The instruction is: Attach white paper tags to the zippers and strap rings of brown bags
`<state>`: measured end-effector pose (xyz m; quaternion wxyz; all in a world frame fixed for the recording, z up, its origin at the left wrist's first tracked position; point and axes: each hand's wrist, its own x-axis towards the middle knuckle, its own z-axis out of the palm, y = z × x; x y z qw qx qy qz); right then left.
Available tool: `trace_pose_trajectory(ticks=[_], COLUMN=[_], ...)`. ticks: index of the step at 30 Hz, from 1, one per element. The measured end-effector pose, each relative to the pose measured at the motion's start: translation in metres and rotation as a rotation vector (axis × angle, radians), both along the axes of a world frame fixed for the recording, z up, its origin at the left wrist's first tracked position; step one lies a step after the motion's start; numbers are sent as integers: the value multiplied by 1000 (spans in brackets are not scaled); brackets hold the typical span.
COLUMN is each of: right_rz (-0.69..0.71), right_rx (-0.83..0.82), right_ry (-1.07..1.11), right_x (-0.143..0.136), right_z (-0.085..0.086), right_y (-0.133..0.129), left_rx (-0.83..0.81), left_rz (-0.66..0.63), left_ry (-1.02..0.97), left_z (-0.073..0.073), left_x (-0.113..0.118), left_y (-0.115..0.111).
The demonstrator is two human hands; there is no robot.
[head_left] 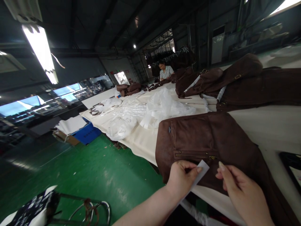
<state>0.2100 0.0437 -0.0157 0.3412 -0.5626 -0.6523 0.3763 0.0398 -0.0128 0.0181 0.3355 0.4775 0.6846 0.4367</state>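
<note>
A brown leather-look bag (192, 135) with a zipped pocket lies on the table in front of me. My left hand (182, 177) pinches a narrow whitish strip (203, 168) between thumb and forefinger, above the bag's near edge. The strip's end sticks out past my fingertips, and its length runs down below my wrist. Just right of it, my right hand (237, 185) hovers over the bag, with thumb and fingers curled together; whatever may be between them is hidden. Close above both hands is the pocket's brass zipper (192, 156).
Crumpled clear plastic (162, 105) covers the cream table (145, 142) beyond the bag. More brown bags (256, 84) lie at the right, and a dark phone-like object (289, 166) is at the right edge. A person (166, 72) sits at the far end. A blue box (87, 133) stands on the floor.
</note>
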Motion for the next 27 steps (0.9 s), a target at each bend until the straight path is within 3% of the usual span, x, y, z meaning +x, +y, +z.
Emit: trace_pose_trajectory(ticks=[8, 16, 23, 27], right_rz=[7, 26, 132, 219], right_rx=[-29, 24, -171, -349], right_ry=[14, -18, -3, 220], right_x=[2, -3, -5, -11], right_z=[-6, 5, 3, 2], right_y=[2, 2, 14, 16], left_rx=[-25, -151, -159, -165], left_rz=[-20, -171, -209, -230], left_ry=[15, 302, 206, 157], left_z=[-1, 13, 9, 9], left_x=[3, 4, 3, -2], left_y=[23, 40, 54, 54])
